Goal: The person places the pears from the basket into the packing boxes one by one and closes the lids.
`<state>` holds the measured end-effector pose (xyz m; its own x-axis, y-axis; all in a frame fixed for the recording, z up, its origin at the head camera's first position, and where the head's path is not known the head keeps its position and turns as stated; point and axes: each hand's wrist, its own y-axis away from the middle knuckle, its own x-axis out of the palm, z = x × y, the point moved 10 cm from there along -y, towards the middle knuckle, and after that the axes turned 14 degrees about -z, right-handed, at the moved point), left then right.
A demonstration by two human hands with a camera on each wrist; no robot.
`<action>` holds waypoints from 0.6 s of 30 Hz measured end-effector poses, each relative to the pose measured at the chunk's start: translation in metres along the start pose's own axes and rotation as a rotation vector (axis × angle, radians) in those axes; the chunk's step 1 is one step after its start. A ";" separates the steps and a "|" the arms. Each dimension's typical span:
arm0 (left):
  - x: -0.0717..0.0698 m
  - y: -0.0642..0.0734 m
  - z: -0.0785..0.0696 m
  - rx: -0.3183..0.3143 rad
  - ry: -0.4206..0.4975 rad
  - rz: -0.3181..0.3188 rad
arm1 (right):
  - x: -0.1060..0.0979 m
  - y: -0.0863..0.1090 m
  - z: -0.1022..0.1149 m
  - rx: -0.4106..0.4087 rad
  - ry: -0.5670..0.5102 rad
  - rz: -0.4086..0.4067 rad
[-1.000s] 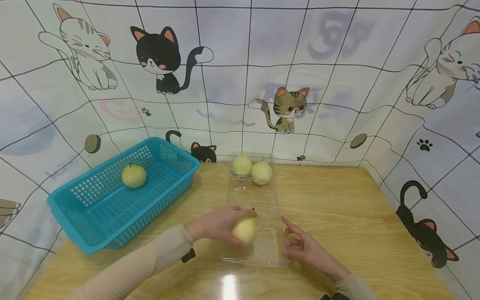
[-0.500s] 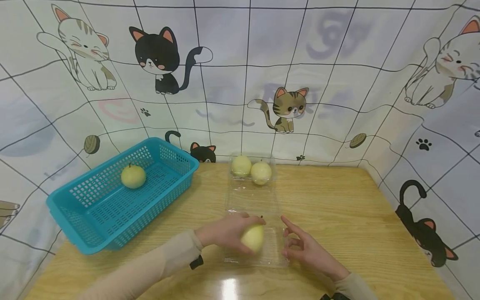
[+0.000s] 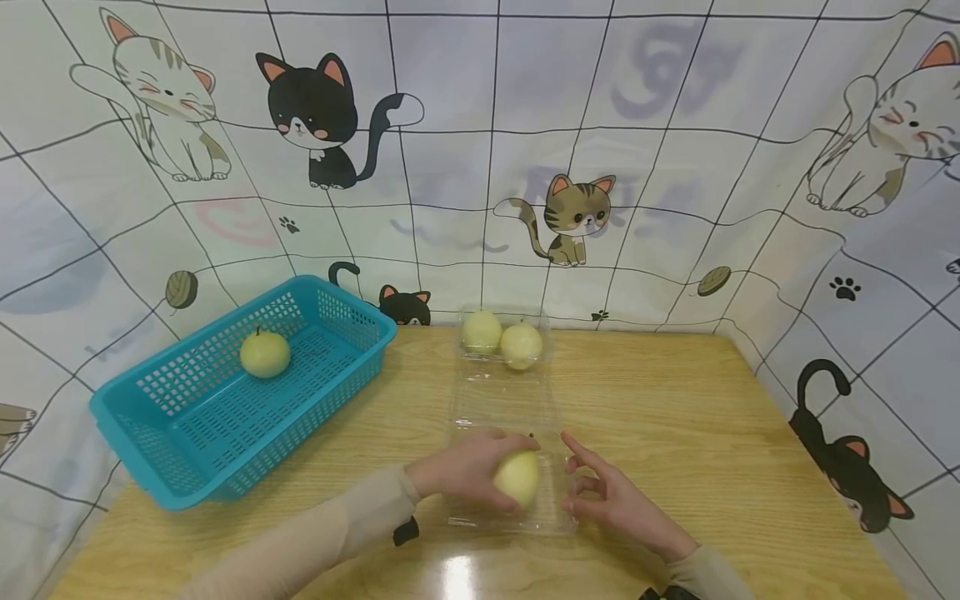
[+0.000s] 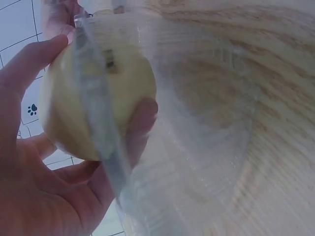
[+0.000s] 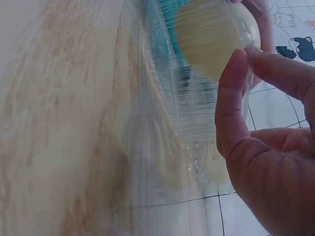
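In the head view my left hand point(image 3: 467, 473) grips a round pale-yellow pear point(image 3: 521, 481) over the near half of a clear plastic clamshell box point(image 3: 553, 493). Thumb and fingers wrap the pear's sides, its stem upward. The left wrist view shows the same pear point(image 4: 64, 115) partly behind the box's clear wall. My right hand point(image 3: 611, 502) is at the right side of the box; in the right wrist view its thumb and fingers pinch the box's rim point(image 5: 250, 73). Two more pears, one on the left point(image 3: 481, 332) and one on the right point(image 3: 521, 344), sit at the far end of the opened clamshell.
A blue perforated plastic basket point(image 3: 337, 400) stands at the left of the wooden table point(image 3: 660, 417), with one yellow-green pear point(image 3: 265, 353) inside. A cat-patterned cloth point(image 3: 450, 167) hangs behind and beside the table.
My left hand has carried the pear right and slightly nearer, over the near half of the box. My right hand stays at the box's right rim.
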<state>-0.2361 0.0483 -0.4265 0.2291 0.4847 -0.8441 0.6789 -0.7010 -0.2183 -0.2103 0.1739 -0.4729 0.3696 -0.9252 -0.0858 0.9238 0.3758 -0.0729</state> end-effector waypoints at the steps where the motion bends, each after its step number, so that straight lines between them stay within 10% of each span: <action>1: 0.001 -0.001 0.000 0.002 0.006 -0.004 | 0.000 0.000 0.000 0.001 0.003 0.001; 18: 0.026 -0.006 0.002 -0.179 0.124 -0.002 | 0.001 0.001 0.001 -0.017 0.007 0.014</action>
<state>-0.2359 0.0643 -0.4482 0.3040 0.5544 -0.7747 0.7898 -0.6014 -0.1204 -0.2095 0.1735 -0.4718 0.3819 -0.9195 -0.0935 0.9167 0.3898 -0.0883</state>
